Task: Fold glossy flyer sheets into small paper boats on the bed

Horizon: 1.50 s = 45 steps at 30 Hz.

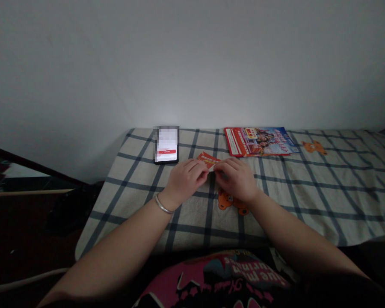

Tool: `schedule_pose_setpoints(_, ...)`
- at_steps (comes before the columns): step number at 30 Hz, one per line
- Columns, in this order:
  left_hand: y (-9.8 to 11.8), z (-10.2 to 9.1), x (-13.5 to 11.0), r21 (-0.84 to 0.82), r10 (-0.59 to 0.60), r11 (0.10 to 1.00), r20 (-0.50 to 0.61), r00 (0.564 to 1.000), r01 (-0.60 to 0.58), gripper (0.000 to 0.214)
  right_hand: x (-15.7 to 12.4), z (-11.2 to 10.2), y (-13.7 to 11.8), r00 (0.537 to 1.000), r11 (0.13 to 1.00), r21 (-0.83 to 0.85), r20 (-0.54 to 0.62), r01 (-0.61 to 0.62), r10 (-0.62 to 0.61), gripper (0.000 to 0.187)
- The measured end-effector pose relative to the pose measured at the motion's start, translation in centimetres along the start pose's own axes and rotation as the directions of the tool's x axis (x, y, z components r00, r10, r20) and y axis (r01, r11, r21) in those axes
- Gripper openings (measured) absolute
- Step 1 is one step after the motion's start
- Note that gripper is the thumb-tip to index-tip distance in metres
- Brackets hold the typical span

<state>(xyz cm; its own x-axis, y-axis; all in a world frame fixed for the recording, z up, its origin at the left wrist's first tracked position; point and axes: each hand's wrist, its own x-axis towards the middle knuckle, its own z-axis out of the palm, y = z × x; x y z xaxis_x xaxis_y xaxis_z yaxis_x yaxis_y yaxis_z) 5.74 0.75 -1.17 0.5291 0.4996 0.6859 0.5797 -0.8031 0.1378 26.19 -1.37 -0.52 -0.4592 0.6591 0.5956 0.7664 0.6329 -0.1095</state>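
My left hand and my right hand meet over a checked cloth, fingers curled. Both pinch a small red and white paper between them. The paper's red part sticks out past my fingertips toward the wall. A silver bangle circles my left wrist. A lit phone lies flat just beyond my left hand.
A red and blue printed leaflet lies near the wall, beyond my right hand. Orange bear motifs mark the cloth. The cloth's left edge drops into a dark gap with a dark frame. A pale wall stands behind.
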Motion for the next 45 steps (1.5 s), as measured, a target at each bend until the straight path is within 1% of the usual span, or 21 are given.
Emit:
schedule_pose_setpoints(4, 0.2, 0.1, 0.0, -0.021, 0.014, 1.000, -0.008, 1.000, -0.014, 0.008, 0.1, 0.0, 0.0, 0.999, 0.997, 0.068, -0.025, -0.029, 0.031, 0.009)
schedule_pose_setpoints(6, 0.2, 0.0, 0.0, -0.020, 0.022, 1.000, -0.006, 1.000, -0.022, 0.006, 0.0, -0.1, 0.0, 0.999, 0.997, 0.076, -0.025, -0.032, 0.034, 0.010)
schedule_pose_setpoints(12, 0.7, -0.4, 0.2, 0.025, 0.030, 0.999, -0.002, 1.000, -0.030, 0.009, -0.2, -0.3, -0.3, 0.999, 0.999, 0.004, 0.010, 0.054, -0.054, 0.012)
schedule_pose_setpoints(17, 0.9, -0.4, 0.4, 0.079, -0.008, 0.997, 0.033, 0.999, 0.006, 0.007, 0.0, -0.4, -0.5, 0.998, 0.998, -0.034, 0.030, 0.059, -0.058, 0.014)
schedule_pose_setpoints(22, 1.1, -0.5, 0.4, 0.120, -0.006, 0.993, 0.062, 0.998, -0.001, 0.007, -0.1, -0.4, -0.4, 0.994, 0.994, -0.061, 0.061, 0.091, -0.087, 0.015)
schedule_pose_setpoints(25, 0.9, -0.6, 0.4, 0.109, -0.014, 0.994, 0.077, 0.997, 0.006, 0.007, -0.1, -0.4, -0.2, 0.993, 0.990, -0.080, 0.040, 0.116, -0.113, 0.014)
schedule_pose_setpoints(27, 0.4, -0.7, 0.2, 0.104, -0.023, 0.995, 0.092, 0.995, 0.013, 0.008, -0.2, -0.5, 0.1, 0.995, 0.990, -0.097, 0.010, 0.104, -0.104, 0.014)
schedule_pose_setpoints(29, -0.2, -0.8, 0.1, 0.118, -0.036, 0.993, 0.102, 0.994, 0.024, 0.009, -0.3, -0.5, 0.5, 0.998, 0.992, -0.106, -0.020, 0.064, -0.067, 0.013)
schedule_pose_setpoints(33, -1.1, -0.9, 0.1, 0.099, -0.079, 0.992, 0.071, 0.994, 0.072, 0.007, -0.5, -0.7, 1.0, 0.999, 0.997, -0.078, -0.051, -0.005, 0.001, 0.012)
schedule_pose_setpoints(36, -1.1, -0.7, 0.1, 0.068, -0.024, 0.998, 0.094, 0.995, 0.017, 0.004, -0.4, -0.7, 0.6, 1.000, 0.999, -0.052, -0.025, -0.002, 0.001, 0.012)
schedule_pose_setpoints(38, -0.9, -0.5, 0.1, 0.063, 0.023, 0.998, 0.103, 0.994, -0.030, 0.007, -0.3, -0.7, 0.1, 1.000, 0.999, -0.040, -0.003, 0.017, -0.017, 0.013)
schedule_pose_setpoints(45, -0.7, -0.3, 0.0, 0.065, 0.083, 0.994, 0.025, 0.996, -0.084, 0.017, -0.2, -0.4, -0.4, 0.999, 0.999, -0.042, 0.016, 0.033, -0.033, 0.014)
